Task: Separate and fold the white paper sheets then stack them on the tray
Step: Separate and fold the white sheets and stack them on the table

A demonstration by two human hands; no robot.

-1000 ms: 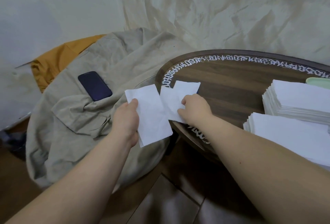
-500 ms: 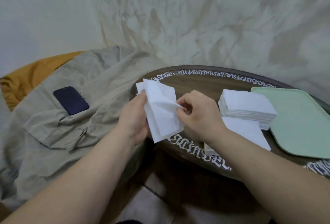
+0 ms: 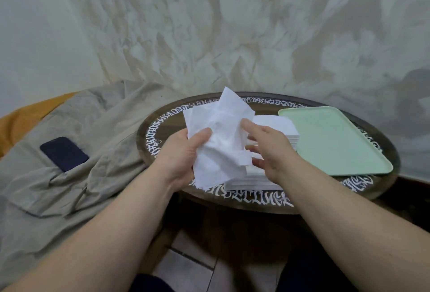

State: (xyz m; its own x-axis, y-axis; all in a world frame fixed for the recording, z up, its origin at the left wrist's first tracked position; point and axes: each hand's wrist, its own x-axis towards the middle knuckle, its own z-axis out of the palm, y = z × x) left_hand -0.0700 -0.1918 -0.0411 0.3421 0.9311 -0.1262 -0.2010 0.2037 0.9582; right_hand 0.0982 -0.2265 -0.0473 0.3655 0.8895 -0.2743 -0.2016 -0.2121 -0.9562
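The person's left hand [image 3: 180, 155] grips a loose bunch of thin white sheets [image 3: 217, 138], thumb curled over the front and the other fingers hidden behind, so the bunch hangs above the near left part of the round desk [image 3: 256, 201], clear of its top. The right hand [image 3: 271, 149] sits just beside the bunch on its right, fingers fairly straight and spread, the forefinger touching or nearly touching an upper edge of the paper; whether it has any real hold on a ply cannot be told, and it looks more open than closed.

The sheets are crumpled and overlap at odd angles, so several plies may come away together when one is peeled, or a corner may tear if it is pulled while the left thumb pins it hard. A weak pinch could also let a sheet drop toward the near edge of the desk and the tiled floor [image 3: 186, 266] below.

Two stacks of white paper [image 3: 277, 126] rest on the desk under and behind the right hand, one near the front edge and one touching the tray's left side. A careless sweep of that wrist could knock them askew or push them into the green tray [image 3: 335, 142], which lies bare at the desk's right side; nothing is stacked on it yet, so the task seems early on
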